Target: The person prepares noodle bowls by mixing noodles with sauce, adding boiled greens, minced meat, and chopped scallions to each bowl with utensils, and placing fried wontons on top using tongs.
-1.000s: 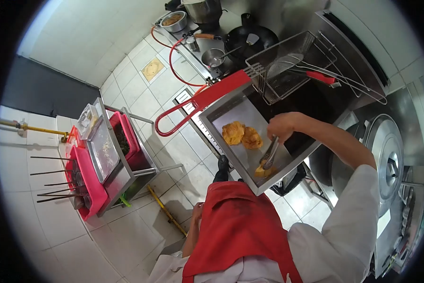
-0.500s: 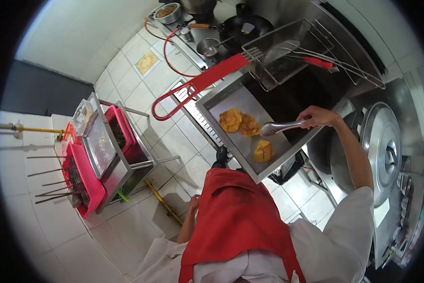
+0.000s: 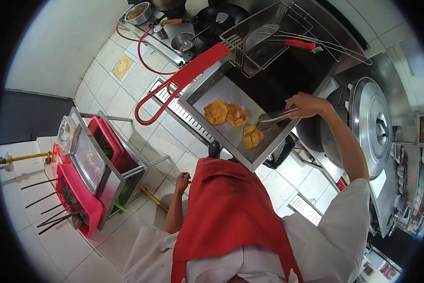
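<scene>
My right hand [image 3: 306,105] is closed around metal tongs [image 3: 274,119], whose head is just above the metal tray section [image 3: 235,92] of the fryer. Three golden fried pieces lie on that tray. Two of them, the left piece [image 3: 216,112] and the middle piece [image 3: 236,115], touch each other. Nearest the tongs is the third piece [image 3: 252,137], close to the front rim; whether the tongs touch it I cannot tell. My left hand [image 3: 183,182] hangs beside the red apron [image 3: 231,203], fingers curled, with nothing visible in it.
Dark oil [image 3: 283,78] fills the fryer behind the tray. A wire basket [image 3: 254,52] and a red-handled strainer [image 3: 300,44] rest over it. A long red handle [image 3: 188,75] juts left. Right stands a large lidded pot [image 3: 371,127]; left, a cart holds pink tubs [image 3: 87,207].
The view has shifted, so the fryer sits further left. The tongs have come closer to the third piece. My left hand has moved out from the apron's side and shows more fully.
</scene>
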Demonstrator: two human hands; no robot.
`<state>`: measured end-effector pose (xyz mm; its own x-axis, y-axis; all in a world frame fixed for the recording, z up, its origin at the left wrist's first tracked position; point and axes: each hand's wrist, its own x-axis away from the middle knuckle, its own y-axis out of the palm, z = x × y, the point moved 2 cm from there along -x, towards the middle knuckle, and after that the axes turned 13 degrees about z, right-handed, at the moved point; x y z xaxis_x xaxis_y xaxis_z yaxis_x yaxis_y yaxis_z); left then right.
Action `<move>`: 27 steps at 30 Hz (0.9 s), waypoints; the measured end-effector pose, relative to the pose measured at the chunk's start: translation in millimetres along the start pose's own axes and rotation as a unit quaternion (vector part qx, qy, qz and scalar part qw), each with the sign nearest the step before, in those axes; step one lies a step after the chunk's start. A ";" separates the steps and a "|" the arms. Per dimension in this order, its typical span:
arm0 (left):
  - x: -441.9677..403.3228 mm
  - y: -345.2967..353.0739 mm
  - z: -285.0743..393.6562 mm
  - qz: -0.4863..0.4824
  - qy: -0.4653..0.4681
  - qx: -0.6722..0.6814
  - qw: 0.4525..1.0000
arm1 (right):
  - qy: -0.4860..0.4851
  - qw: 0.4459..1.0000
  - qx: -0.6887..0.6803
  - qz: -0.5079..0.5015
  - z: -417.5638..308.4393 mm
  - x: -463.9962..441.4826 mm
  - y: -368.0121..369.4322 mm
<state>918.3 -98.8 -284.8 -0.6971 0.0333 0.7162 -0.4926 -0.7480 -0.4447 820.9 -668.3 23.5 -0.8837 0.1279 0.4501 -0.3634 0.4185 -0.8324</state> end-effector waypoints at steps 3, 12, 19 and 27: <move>4.5 -2.0 3.0 -0.001 0.050 -0.071 0.996 | -0.026 0.998 -0.050 -0.035 -7.7 -29.8 -0.8; 21.5 2.4 -76.1 0.041 -0.032 0.035 0.998 | -0.233 0.940 0.249 0.012 -89.8 21.4 0.8; 111.0 77.0 -122.1 0.139 -0.176 0.128 0.966 | -0.334 0.884 0.304 0.122 -74.8 72.0 62.1; 156.8 233.3 -272.6 0.220 0.313 -0.267 0.884 | -0.308 0.907 0.209 0.198 -52.7 69.4 102.3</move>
<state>552.0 -87.4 -422.9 -0.9523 0.3019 0.0457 -0.1601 -0.3664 -0.9166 738.0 -569.2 -13.4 -0.9197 -0.3864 -0.0702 0.0525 0.0564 -0.9970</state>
